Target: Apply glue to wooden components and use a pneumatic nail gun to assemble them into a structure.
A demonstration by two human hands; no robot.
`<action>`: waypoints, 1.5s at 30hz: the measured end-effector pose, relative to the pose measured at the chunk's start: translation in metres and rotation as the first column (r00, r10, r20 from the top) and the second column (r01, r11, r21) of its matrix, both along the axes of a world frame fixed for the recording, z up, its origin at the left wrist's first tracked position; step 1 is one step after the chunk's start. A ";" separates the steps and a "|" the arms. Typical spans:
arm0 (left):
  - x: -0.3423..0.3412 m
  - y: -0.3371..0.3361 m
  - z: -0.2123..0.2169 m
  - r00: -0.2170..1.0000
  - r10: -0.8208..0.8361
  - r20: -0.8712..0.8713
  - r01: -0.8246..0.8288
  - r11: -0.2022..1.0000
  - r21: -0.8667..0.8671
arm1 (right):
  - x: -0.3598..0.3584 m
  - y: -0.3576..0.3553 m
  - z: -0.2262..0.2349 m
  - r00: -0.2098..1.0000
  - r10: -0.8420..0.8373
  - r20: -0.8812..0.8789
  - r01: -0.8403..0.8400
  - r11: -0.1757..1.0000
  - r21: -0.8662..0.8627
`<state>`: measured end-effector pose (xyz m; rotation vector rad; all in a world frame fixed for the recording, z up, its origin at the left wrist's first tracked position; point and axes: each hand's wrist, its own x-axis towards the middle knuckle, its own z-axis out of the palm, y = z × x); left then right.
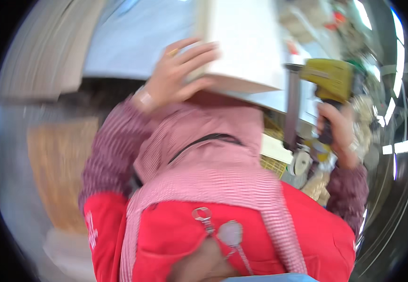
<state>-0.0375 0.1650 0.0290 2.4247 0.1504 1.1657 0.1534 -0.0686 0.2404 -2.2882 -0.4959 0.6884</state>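
My left hand (178, 73) lies against the left side of a large white box-like piece (244, 44), its fingers stretched out and slightly spread. A ring shows on one finger. Off to the right, my right hand (340, 124) is wrapped round the black grip of a yellow-green nail gun (326, 77). The gun's long dark magazine stands upright to the left of the grip, apart from the white piece. Motion blurs the picture, so fine details of the gun and the box edges cannot be made out.
A pale blue-white surface (133, 40) lies left of the box, beside a stack of boards (44, 47). A brown board (65, 174) is at the lower left. Below the gun are a round white part (300, 162) and a yellow mesh (272, 164). Blurred clutter fills the far right.
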 end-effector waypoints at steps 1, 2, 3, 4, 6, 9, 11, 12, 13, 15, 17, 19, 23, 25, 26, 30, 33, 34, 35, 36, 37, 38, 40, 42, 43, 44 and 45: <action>-0.010 -0.003 0.005 1.000 -0.018 -0.025 0.016 0.999 -0.052 | 0.009 -0.008 -0.006 1.000 -0.027 -0.013 0.027 1.000 0.014; -0.014 -0.005 0.009 0.996 -0.013 -0.091 0.005 0.997 -0.079 | 0.016 -0.012 -0.013 0.998 -0.065 -0.014 0.066 0.997 0.042; -0.018 -0.007 0.006 0.996 -0.034 -0.079 0.024 0.992 -0.123 | 0.021 -0.018 -0.017 0.998 -0.046 0.034 0.045 0.998 0.043; -0.017 -0.011 0.003 0.996 -0.043 -0.073 0.033 0.989 -0.141 | 0.032 -0.028 -0.021 0.996 -0.027 0.086 0.025 0.999 0.034; -0.017 -0.019 -0.001 0.995 -0.069 -0.066 0.051 0.971 -0.236 | 0.064 -0.056 -0.045 0.976 -0.023 0.216 0.036 0.998 -0.057; -0.026 -0.037 -0.002 0.995 -0.054 -0.082 0.021 0.931 -0.364 | 0.096 -0.096 -0.070 0.933 -0.056 0.356 0.101 0.989 -0.110; -0.038 -0.046 -0.006 0.999 -0.024 -0.044 0.000 0.877 -0.481 | 0.119 -0.116 -0.094 0.846 0.005 0.534 0.116 0.975 -0.192; -0.045 -0.050 -0.008 0.999 0.018 -0.033 -0.035 0.790 -0.612 | 0.131 -0.122 -0.103 0.795 0.043 0.606 0.127 0.964 -0.235; -0.051 -0.052 -0.011 0.998 0.038 -0.056 -0.064 0.795 -0.603 | 0.145 -0.126 -0.104 0.790 0.027 0.613 0.133 0.968 -0.214; -0.068 -0.055 -0.023 0.995 0.052 -0.084 -0.092 0.808 -0.581 | 0.167 -0.132 -0.117 0.803 0.024 0.595 0.210 0.924 -0.320; -0.079 -0.062 -0.030 0.970 0.178 -0.167 -0.244 0.758 -0.605 | 0.190 -0.140 -0.131 0.823 0.023 0.567 0.272 0.860 -0.431; -0.087 -0.064 -0.033 0.963 0.161 -0.215 -0.264 0.717 -0.645 | 0.215 -0.146 -0.148 0.820 0.032 0.571 0.275 0.853 -0.444; -0.073 -0.066 -0.035 0.937 0.095 -0.337 -0.331 0.551 -0.766 | 0.269 -0.160 -0.178 0.798 0.086 0.596 0.289 0.814 -0.504; -0.062 -0.072 -0.033 0.929 0.127 -0.348 -0.364 0.490 -0.792 | 0.291 -0.162 -0.190 0.795 0.089 0.600 0.308 0.793 -0.525; -0.056 -0.075 -0.032 0.925 0.143 -0.352 -0.377 0.458 -0.805 | 0.301 -0.163 -0.195 0.792 0.091 0.604 0.319 0.782 -0.536; -0.037 -0.080 -0.032 0.928 0.198 -0.315 -0.367 0.349 -0.862 | 0.330 -0.163 -0.213 0.800 0.064 0.596 0.355 0.751 -0.557; -0.026 -0.082 -0.030 0.932 0.243 -0.268 -0.331 0.275 -0.903 | 0.338 -0.159 -0.218 0.807 0.033 0.590 0.383 0.731 -0.564; -0.024 -0.083 -0.029 0.930 0.252 -0.266 -0.331 0.266 -0.905 | 0.336 -0.155 -0.217 0.811 0.008 0.586 0.387 0.743 -0.546; -0.022 -0.084 -0.027 0.929 0.261 -0.264 -0.330 0.258 -0.908 | 0.333 -0.151 -0.214 0.814 -0.017 0.581 0.391 0.755 -0.526; -0.020 -0.085 -0.026 0.927 0.270 -0.261 -0.329 0.250 -0.911 | 0.330 -0.146 -0.212 0.817 -0.042 0.575 0.396 0.766 -0.506; -0.021 -0.085 -0.025 0.925 0.280 -0.258 -0.328 0.241 -0.913 | 0.328 -0.143 -0.210 0.819 -0.067 0.569 0.401 0.777 -0.485; -0.020 -0.085 -0.025 0.925 0.278 -0.258 -0.328 0.243 -0.913 | 0.327 -0.144 -0.210 0.819 -0.069 0.569 0.402 0.776 -0.485; -0.021 -0.082 -0.029 0.930 0.260 -0.261 -0.328 0.262 -0.907 | 0.326 -0.145 -0.207 0.826 -0.083 0.557 0.405 0.776 -0.484; -0.025 -0.079 -0.033 0.933 0.242 -0.264 -0.328 0.281 -0.902 | 0.325 -0.145 -0.203 0.832 -0.096 0.546 0.406 0.776 -0.483; -0.028 -0.077 -0.034 0.934 0.238 -0.267 -0.330 0.283 -0.901 | 0.321 -0.146 -0.202 0.834 -0.100 0.543 0.408 0.774 -0.484; -0.033 -0.074 -0.035 0.935 0.238 -0.261 -0.322 0.271 -0.907 | 0.317 -0.145 -0.200 0.804 -0.074 0.591 0.411 0.787 -0.461; -0.037 -0.072 -0.037 0.936 0.245 -0.253 -0.314 0.257 -0.914 | 0.314 -0.141 -0.196 0.769 -0.044 0.638 0.407 0.803 -0.436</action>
